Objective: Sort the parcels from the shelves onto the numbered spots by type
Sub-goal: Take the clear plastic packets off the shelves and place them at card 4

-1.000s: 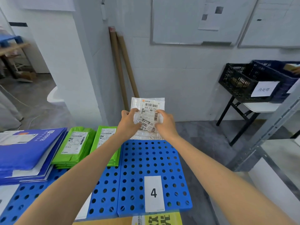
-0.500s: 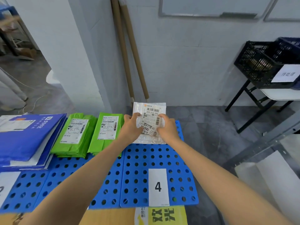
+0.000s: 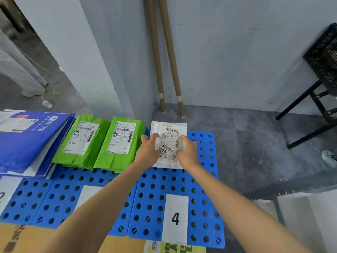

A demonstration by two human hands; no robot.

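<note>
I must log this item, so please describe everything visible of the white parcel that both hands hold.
The white parcel is a small flat pouch of glossy, crinkled plastic, partly see-through. A white shipping label with barcodes and the print 090 covers most of its face. It faces up at the far end of the blue perforated board marked 4, beside the green parcels. The left hand and right hand pinch its sides.

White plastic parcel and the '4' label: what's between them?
Head view: only bare blue perforated board separates the white plastic parcel from the white '4' label.
</note>
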